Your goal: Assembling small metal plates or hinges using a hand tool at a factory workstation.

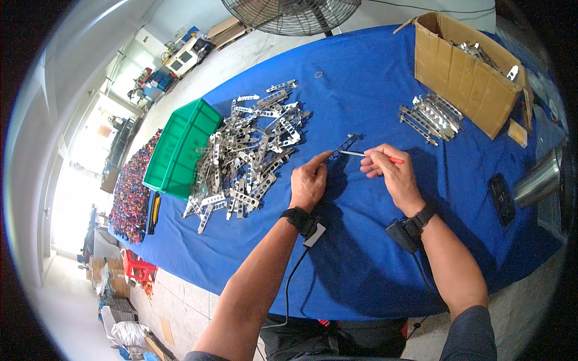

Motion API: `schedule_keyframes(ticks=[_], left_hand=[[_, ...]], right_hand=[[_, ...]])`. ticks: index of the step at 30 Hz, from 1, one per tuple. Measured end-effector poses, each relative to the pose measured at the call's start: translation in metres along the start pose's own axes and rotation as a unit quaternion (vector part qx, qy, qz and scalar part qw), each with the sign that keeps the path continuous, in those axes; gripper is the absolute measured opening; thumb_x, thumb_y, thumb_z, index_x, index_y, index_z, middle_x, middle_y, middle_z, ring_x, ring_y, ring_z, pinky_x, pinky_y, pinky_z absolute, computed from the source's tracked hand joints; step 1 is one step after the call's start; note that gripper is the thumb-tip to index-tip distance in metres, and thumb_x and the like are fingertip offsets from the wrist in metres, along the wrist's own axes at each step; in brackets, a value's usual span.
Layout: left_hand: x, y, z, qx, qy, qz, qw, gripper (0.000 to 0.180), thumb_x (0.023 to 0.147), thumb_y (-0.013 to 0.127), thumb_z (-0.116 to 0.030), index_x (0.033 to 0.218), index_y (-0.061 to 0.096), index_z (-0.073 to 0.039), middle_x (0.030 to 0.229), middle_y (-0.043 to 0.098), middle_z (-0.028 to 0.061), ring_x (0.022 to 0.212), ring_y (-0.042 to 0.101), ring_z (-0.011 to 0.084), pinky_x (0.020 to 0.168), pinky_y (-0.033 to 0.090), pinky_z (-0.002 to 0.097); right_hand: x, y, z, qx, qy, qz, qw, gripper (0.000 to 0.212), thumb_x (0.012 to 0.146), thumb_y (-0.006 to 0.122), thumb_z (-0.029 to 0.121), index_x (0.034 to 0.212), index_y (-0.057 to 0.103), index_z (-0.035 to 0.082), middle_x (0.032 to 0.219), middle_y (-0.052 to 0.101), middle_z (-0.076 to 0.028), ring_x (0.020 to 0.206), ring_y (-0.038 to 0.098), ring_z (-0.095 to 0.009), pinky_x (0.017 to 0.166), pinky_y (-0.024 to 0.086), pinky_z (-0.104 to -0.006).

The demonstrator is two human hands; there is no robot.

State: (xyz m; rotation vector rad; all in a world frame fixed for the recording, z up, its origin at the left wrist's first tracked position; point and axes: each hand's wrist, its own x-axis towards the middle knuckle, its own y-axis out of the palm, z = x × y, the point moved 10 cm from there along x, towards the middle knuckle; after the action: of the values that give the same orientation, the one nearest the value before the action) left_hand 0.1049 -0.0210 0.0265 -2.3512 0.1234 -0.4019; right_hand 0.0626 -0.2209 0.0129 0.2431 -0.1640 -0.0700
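Note:
My left hand point(309, 183) is closed on the near end of a perforated metal strip point(347, 144), which points away from me above the blue cloth. In my right hand point(391, 173) is a slim tool with a red handle point(396, 160), held in a pinch. Its thin pale tip reaches left to the strip, close to my left fingertips; whether it touches the metal is too small to tell. To the left lies a heap of similar loose metal strips point(244, 153). A tidier group of strips point(435, 115) rests on the right, side by side.
A green plastic crate point(174, 150) leans at the heap's left. An open cardboard box point(463, 78) holding metal pieces stands at the far right. Nearer are a black flat object point(500, 198) and a shiny metal cylinder point(540, 178). Cables hang from both wrists; a fan point(289, 15) stands beyond the table.

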Motion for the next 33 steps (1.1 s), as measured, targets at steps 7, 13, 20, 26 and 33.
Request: schedule_keyframes(ticks=[7, 13, 20, 26, 33], left_hand=[[0.0005, 0.0, 0.0009, 0.002, 0.003, 0.0, 1.0, 0.031, 0.091, 0.054, -0.012, 0.118, 0.069, -0.012, 0.059, 0.052, 0.0091, 0.055, 0.051, 0.0143, 0.056, 0.045, 0.0322], [0.0004, 0.0012, 0.0032, -0.003, 0.001, 0.002, 1.0, 0.031, 0.092, 0.054, -0.012, 0.119, 0.069, -0.011, 0.057, 0.047, 0.0051, 0.055, 0.045, 0.0096, 0.054, 0.042, 0.0299], [0.0002, -0.0007, 0.0026, -0.008, 0.009, -0.003, 1.0, 0.031, 0.091, 0.054, -0.011, 0.118, 0.069, -0.011, 0.059, 0.049, 0.0061, 0.057, 0.046, 0.0103, 0.056, 0.044, 0.0296], [0.0004, 0.002, -0.0002, -0.007, 0.0, 0.005, 1.0, 0.031, 0.091, 0.054, -0.011, 0.118, 0.069, -0.011, 0.06, 0.051, 0.0074, 0.057, 0.048, 0.0117, 0.058, 0.045, 0.0311], [0.0003, 0.0005, 0.0002, 0.002, 0.009, 0.0, 1.0, 0.032, 0.09, 0.054, -0.01, 0.118, 0.069, -0.011, 0.059, 0.05, 0.0076, 0.056, 0.047, 0.0114, 0.056, 0.044, 0.0309]], right_hand=[[0.0004, 0.0018, -0.0012, -0.025, -0.01, -0.005, 1.0, 0.026, 0.1, 0.052, 0.021, 0.099, 0.066, 0.0, 0.089, 0.07, -0.01, 0.079, 0.068, -0.016, 0.066, 0.054, -0.0275], [0.0, 0.0008, 0.0037, -0.007, -0.018, -0.014, 1.0, 0.025, 0.1, 0.052, 0.02, 0.098, 0.065, 0.0, 0.089, 0.07, -0.011, 0.079, 0.068, -0.016, 0.067, 0.055, -0.0277], [-0.0003, 0.0025, 0.0017, 0.01, 0.013, 0.006, 1.0, 0.026, 0.1, 0.051, 0.021, 0.099, 0.064, -0.001, 0.089, 0.069, -0.011, 0.079, 0.068, -0.017, 0.068, 0.055, -0.0283], [-0.0005, 0.0004, 0.0039, 0.003, -0.008, -0.018, 1.0, 0.025, 0.099, 0.052, 0.021, 0.097, 0.065, 0.0, 0.087, 0.07, -0.011, 0.078, 0.068, -0.015, 0.067, 0.055, -0.0279], [-0.0002, -0.0032, 0.0015, -0.019, -0.007, -0.019, 1.0, 0.025, 0.099, 0.052, 0.02, 0.098, 0.066, 0.0, 0.087, 0.07, -0.011, 0.079, 0.068, -0.016, 0.067, 0.054, -0.0274]])
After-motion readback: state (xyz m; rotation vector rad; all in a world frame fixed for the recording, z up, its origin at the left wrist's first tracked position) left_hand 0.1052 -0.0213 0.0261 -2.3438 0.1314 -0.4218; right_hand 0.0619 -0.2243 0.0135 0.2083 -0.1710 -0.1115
